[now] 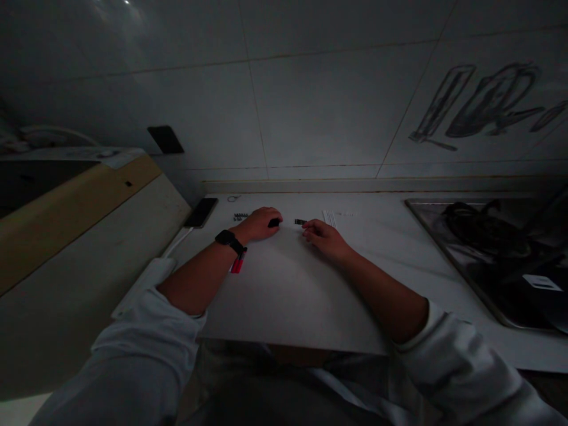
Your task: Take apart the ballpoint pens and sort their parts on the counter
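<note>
My left hand [262, 223], with a dark watch [227, 238] on its wrist, is closed around a small black object [274, 222] whose kind I cannot make out. My right hand [326, 236] hovers low over the counter, fingers bent and a little apart, with nothing visible in them. Its fingertips are beside a short row of small dark pieces [300, 222]. Just beyond that hand lie several thin white sticks [329, 219]. Small dark pieces that look like screws [240, 216] are lined up by my left wrist. Red pens or markers [238, 262] lie partly under the left forearm.
A phone [202, 212] and a thin ring [233, 199] rest at the back left of the white counter [293, 296]. A white power strip [146, 284] and a large pale appliance [97, 254] stand left. On the right is a gas stove [470, 284]. A tiled wall [319, 112] closes the back.
</note>
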`<state>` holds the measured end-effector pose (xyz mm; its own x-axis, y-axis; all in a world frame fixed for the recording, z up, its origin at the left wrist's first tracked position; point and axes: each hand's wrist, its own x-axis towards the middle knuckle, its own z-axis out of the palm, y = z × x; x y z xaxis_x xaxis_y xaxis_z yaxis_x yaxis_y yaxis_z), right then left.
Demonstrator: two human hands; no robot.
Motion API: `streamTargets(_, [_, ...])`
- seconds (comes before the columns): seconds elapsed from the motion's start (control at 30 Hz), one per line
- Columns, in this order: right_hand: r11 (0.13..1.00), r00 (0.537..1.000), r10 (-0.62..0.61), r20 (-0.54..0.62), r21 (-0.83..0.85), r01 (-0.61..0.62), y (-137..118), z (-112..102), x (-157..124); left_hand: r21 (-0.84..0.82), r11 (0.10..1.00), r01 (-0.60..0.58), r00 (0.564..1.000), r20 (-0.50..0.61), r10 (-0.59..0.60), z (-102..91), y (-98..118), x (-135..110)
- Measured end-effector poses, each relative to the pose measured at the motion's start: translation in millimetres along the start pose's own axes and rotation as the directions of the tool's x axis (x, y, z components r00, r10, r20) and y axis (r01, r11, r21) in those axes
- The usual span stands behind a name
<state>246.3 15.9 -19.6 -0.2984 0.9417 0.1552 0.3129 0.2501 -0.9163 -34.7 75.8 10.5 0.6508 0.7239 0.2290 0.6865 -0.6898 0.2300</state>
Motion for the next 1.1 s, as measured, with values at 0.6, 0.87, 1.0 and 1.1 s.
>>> streamTargets(0.6, [0.977, 0.979, -0.175, -0.102, -0.145, 0.159, -38, -21, -19, -0.250, 0.967, 0.037, 0.969, -0.229, -0.096, -19.9, 126, -35])
streamTargets(0.87, [0.860, 0.966, -0.238, 0.099, -0.441, 0.257, -38, -15, -41, -0.290, 0.957, 0.029, 0.986, -0.150, -0.075, 4.6, 116, -53])
streamTargets(1.0, [0.751, 0.940, -0.254, 0.229, -0.565, 0.340, -37, -11, -46, -0.262, 0.965, 0.026, 0.994, -0.093, -0.052, 5.8, 117, -59])
streamTargets(1.1, [0.699, 0.930, -0.218, 0.295, -0.618, 0.360, -38, -9, -48, -0.231, 0.973, 0.023, 0.998, -0.056, -0.037, 5.4, 118, -62])
